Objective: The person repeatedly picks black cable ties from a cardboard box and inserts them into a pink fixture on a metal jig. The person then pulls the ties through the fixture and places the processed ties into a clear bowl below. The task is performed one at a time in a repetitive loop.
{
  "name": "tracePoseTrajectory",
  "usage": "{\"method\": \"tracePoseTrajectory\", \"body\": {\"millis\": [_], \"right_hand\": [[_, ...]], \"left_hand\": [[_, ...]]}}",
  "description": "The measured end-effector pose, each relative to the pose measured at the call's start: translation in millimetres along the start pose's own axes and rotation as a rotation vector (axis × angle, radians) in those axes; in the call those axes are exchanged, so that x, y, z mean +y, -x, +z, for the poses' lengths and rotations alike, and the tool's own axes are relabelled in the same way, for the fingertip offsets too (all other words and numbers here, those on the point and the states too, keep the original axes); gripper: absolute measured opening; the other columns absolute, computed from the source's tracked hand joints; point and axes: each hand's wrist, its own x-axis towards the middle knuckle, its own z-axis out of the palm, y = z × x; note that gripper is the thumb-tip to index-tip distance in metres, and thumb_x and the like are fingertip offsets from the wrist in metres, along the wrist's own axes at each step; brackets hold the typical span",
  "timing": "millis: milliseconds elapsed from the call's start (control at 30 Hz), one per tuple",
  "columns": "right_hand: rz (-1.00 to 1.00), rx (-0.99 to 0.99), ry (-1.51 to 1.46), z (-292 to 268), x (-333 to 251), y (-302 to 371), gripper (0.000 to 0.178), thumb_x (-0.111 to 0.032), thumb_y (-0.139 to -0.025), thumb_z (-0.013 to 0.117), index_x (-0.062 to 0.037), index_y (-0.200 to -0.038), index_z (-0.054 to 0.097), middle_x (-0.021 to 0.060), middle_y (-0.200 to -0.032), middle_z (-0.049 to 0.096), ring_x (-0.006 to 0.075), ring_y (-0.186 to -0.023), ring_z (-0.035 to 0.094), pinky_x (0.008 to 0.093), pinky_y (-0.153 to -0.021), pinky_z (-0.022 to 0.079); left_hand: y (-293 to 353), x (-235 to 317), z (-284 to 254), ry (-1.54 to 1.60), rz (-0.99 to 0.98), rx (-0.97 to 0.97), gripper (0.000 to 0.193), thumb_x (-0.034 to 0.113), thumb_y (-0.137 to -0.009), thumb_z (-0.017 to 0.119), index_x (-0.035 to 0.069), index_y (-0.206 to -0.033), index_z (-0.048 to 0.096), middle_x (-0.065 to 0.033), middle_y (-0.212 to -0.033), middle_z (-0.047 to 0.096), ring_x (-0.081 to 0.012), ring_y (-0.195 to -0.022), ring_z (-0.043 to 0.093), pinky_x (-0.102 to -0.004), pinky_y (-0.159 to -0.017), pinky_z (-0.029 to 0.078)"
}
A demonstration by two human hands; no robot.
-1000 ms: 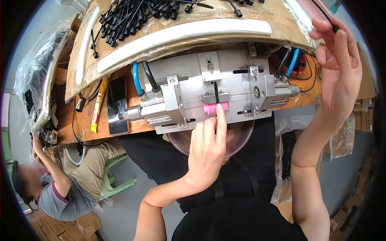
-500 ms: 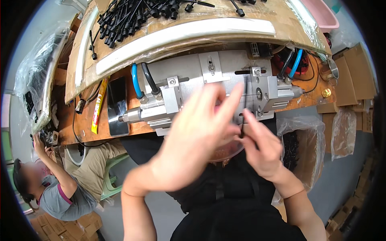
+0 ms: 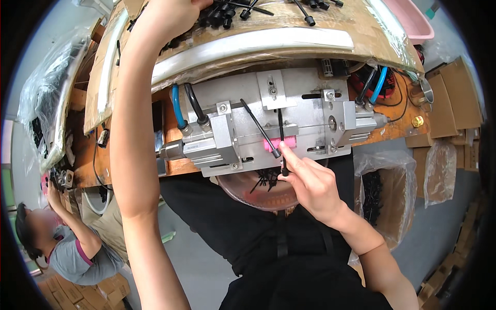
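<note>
My right hand (image 3: 316,187) pinches the headed end of a thin black rod (image 3: 280,126), which points away from me across the metal fixture (image 3: 305,111). Under that rod sits a pink block (image 3: 290,141). A second black rod (image 3: 254,120) lies slantwise on the fixture, its head beside the pink block. My left arm reaches far forward over the cardboard, and my left hand (image 3: 173,15) is at the pile of black rods (image 3: 223,14). Its fingertips are cut off by the upper edge, so their grip is hidden.
Below the fixture's front edge, a clear bowl (image 3: 243,194) holds several black pieces. Metal cylinders with blue and black hoses flank the fixture. A plastic-lined box (image 3: 387,191) stands at right. Another person (image 3: 77,237) sits at the far left, and a pink basin (image 3: 411,18) is back right.
My left hand has gone from above the fixture up to the rod pile. My right hand has shifted slightly left and down; the pink block and slanted rod now show.
</note>
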Motion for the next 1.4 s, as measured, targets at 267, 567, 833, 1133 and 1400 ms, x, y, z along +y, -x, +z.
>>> {"method": "tracePoseTrajectory", "body": {"millis": [267, 567, 833, 1133, 1400], "right_hand": [[-0.007, -0.216, 0.122, -54.9, -23.3, -26.5, 0.048, -0.006, -0.078, 0.075, 0.0009, -0.124, 0.060, 0.0079, -0.074, 0.058, 0.0228, -0.067, 0.058, 0.0341, -0.057, 0.049], [0.138, -0.179, 0.711, -114.7, 12.1, -209.2, 0.031, -0.021, -0.088, 0.065, -0.0039, -0.112, 0.059, 0.0147, -0.083, 0.067, 0.0265, -0.083, 0.067, 0.0410, -0.076, 0.051], [0.090, 0.111, -0.269, -138.9, -7.4, -187.6, 0.026, -0.018, -0.097, 0.059, 0.0060, -0.106, 0.066, 0.0095, -0.087, 0.066, 0.0114, -0.075, 0.059, 0.0268, -0.068, 0.050], [-0.012, 0.278, -0.341, -151.6, -4.1, -110.9, 0.025, -0.017, -0.098, 0.061, 0.0029, -0.113, 0.061, 0.0110, -0.098, 0.067, 0.0114, -0.082, 0.059, 0.0229, -0.076, 0.045], [-0.068, 0.156, 0.013, -46.9, -10.1, -12.5, 0.060, 0.009, -0.069, 0.077, 0.0098, -0.126, 0.058, 0.0170, -0.104, 0.067, 0.0203, -0.065, 0.058, 0.0309, -0.059, 0.050]], "left_hand": [[14.0, 29.8, -7.3, -0.194, 0.084, 0.209, 0.016, -0.009, -0.085, 0.062, -0.001, -0.098, 0.065, -0.0102, -0.084, 0.066, -0.0193, -0.079, 0.064, -0.0284, -0.074, 0.051], [93.2, 53.7, 7.0, -0.116, 0.135, 0.440, 0.052, -0.006, -0.078, 0.073, 0.012, -0.126, 0.065, -0.0026, -0.086, 0.062, -0.0102, -0.077, 0.058, -0.0241, -0.071, 0.051], [206.5, 130.1, 103.9, -0.011, -0.126, 0.131, 0.073, 0.015, -0.074, 0.080, -0.003, -0.138, 0.050, -0.0077, -0.085, 0.052, -0.0209, -0.068, 0.054, -0.0345, -0.059, 0.046], [203.2, 130.5, 119.4, -0.033, -0.152, 0.049, 0.076, 0.014, -0.076, 0.078, -0.003, -0.142, 0.044, -0.0084, -0.086, 0.050, -0.0225, -0.074, 0.054, -0.0358, -0.063, 0.048], [208.2, 139.0, 91.8, 0.058, -0.292, -0.048, 0.071, 0.015, -0.082, 0.073, -0.005, -0.143, 0.042, -0.0101, -0.101, 0.053, -0.0209, -0.088, 0.059, -0.0316, -0.071, 0.053]]}}
